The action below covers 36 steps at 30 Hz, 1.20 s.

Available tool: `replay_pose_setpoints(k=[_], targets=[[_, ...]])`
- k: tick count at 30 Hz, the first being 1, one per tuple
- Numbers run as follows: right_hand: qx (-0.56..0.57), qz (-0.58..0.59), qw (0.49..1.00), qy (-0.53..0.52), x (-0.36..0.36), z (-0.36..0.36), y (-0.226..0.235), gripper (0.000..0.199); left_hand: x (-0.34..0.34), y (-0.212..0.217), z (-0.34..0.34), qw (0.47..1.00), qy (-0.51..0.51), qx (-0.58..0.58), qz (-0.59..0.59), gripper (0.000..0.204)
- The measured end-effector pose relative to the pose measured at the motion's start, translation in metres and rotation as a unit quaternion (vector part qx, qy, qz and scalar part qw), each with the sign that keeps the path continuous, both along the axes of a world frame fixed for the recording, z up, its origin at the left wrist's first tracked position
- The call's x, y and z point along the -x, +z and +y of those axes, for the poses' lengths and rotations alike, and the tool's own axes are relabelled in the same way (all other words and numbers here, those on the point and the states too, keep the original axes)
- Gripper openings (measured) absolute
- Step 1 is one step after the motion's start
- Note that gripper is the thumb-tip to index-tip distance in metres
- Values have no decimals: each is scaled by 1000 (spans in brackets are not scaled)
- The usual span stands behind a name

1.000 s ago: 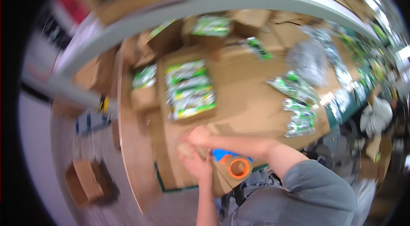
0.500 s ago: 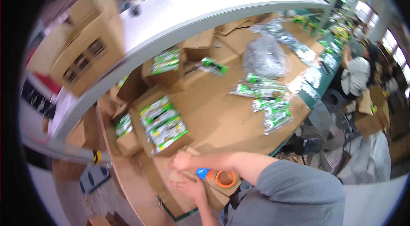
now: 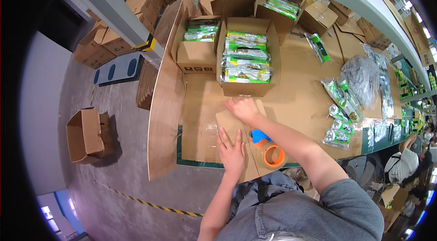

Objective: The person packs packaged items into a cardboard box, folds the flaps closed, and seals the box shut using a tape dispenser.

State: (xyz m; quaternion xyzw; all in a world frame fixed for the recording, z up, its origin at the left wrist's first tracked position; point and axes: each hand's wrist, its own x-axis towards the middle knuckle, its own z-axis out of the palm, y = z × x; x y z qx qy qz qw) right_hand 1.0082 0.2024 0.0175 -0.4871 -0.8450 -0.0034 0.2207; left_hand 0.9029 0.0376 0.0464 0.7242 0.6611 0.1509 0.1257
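Observation:
A folded piece of brown cardboard lies at the table's near edge, in front of my body. My left hand rests flat on it with the fingers spread. At its far edge my right hand is closed, its fingers bent round the cardboard's edge; the fingertips are partly hidden. Under my right forearm lies a tape dispenser with a blue end and an orange ring. Just beyond my right hand stands an open carton holding rows of green-and-white packets.
More open cartons with packets stand at the back. Bagged green-and-white rolls and a heap of clear plastic bags lie to the right. A wooden board edges the table's left side. An open box sits on the floor.
The view has swung left and down, bringing the floor and its box into sight. My left hand's fingers are now spread on the cardboard; my right hand stays at its far edge.

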Motion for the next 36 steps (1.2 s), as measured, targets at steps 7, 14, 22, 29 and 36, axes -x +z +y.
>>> replay_pose_setpoints(k=[7, 14, 22, 29, 36], targets=[[-2, 0, 998, -61, 1, -1, 1, 24, -8, -3, 5, 1000, 5, -17, -9, 52], [-33, 3, 997, -63, 1, -2, 3, 25, 3, -9, -13, 993, -71, -3, -95, 43], [-36, 4, 998, -44, -4, -2, 3, 29, -24, 10, -91, 916, 32, 32, -398, 59], [-20, -13, 999, -44, -2, -1, 4, 29, -50, 40, -85, 944, 32, 32, -328, 78], [-65, 23, 997, 18, -9, -1, 6, 28, -42, 57, -86, 962, -35, 70, -261, 40]])
